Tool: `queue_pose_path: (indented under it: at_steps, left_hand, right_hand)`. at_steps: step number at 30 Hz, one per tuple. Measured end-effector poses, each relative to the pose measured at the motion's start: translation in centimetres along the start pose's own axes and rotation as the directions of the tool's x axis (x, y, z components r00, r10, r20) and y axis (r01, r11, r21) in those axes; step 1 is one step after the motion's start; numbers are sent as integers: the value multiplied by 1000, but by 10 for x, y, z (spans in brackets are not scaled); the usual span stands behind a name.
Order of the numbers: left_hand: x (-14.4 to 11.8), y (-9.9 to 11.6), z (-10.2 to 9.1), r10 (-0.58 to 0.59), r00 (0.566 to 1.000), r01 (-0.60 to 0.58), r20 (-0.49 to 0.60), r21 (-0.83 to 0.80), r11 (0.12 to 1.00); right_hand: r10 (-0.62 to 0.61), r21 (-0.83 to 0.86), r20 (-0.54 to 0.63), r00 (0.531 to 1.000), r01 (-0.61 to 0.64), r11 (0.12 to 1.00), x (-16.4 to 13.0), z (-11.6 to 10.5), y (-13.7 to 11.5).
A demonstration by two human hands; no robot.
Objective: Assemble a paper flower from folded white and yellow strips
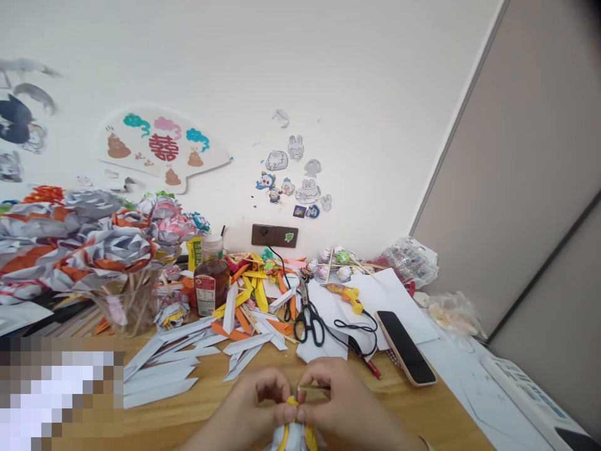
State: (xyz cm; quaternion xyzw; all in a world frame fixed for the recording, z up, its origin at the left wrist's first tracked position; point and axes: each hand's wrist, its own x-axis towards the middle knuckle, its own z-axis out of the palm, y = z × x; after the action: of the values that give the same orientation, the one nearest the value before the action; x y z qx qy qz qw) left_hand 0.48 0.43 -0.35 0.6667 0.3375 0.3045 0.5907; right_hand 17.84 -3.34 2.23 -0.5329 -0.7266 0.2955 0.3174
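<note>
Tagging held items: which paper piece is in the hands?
The yellow-and-white piece at the bottom edge, between left hand and right hand. It alone is held; the loose strips lie on the table, untouched.

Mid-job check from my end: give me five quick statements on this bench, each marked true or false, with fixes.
1. The left hand and right hand meet at a yellow-and-white paper piece. True.
2. The scissors lie on top of the phone. False: the scissors lie left of the phone, apart from it.
3. The phone's dark screen faces up. True.
4. The bottle lies on its side. False: the bottle stands upright.
5. The yellow glue gun rests on white paper. True.
</note>
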Motion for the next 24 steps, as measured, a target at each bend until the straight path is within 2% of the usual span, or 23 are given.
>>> queue_pose_path:
  at_steps: [3, 7, 13, 18, 21, 24]
  left_hand:
    - [3, -7, 2, -59, 997, 61, 53, -19, 998]
    - [6, -13, 1, -96, 989, 100, 112, -32, 994]
    - [5, -18, -4, -95, 994, 90, 56, 78, 993]
    - [1, -4, -2, -56, 998, 51, 18, 219, 974]
    - [-2, 8, -2, -22, 1000, 22, -4, 334, 942]
    - [-3, 12, -3, -25, 1000, 24, -2, 424, 905]
  right_hand:
    - [83, 2, 72, 994, -84, 997, 0, 3, 4]
    - [93, -41, 63, 994, -91, 995, 1, 7, 3]
    - [179, -108, 81, 980, -170, 979, -2, 9, -1]
    - [147, -244, 57, 987, -129, 961, -1, 10, -7]
    - [92, -346, 37, 995, -74, 935, 0, 11, -10]
    - [72, -380, 26, 997, -56, 923, -1, 12, -11]
